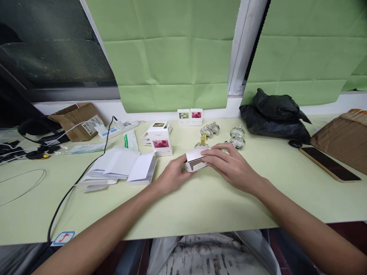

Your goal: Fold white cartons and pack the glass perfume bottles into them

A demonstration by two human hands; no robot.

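Between my hands is a small white carton (196,159), tilted, with its near end open and a dark inside showing. My left hand (173,174) grips its left side, fingers partly hidden behind it. The fingers of my right hand (231,163) press on its top flap and right side. Just beyond the carton stands a glass bottle with a gold cap (203,139), partly covered by it. Farther back and to the right are several round glass bottles (237,137). Left of my hands stands a white box with a pink flower picture (161,143).
Flattened white cartons (117,164) lie on the left, crossed by a black cable (75,183). Two small picture boxes (190,117) stand by the wall. At the right are a black plastic bag (275,116), a phone (329,163) and cardboard (344,137); another cardboard box (76,122) sits back left.
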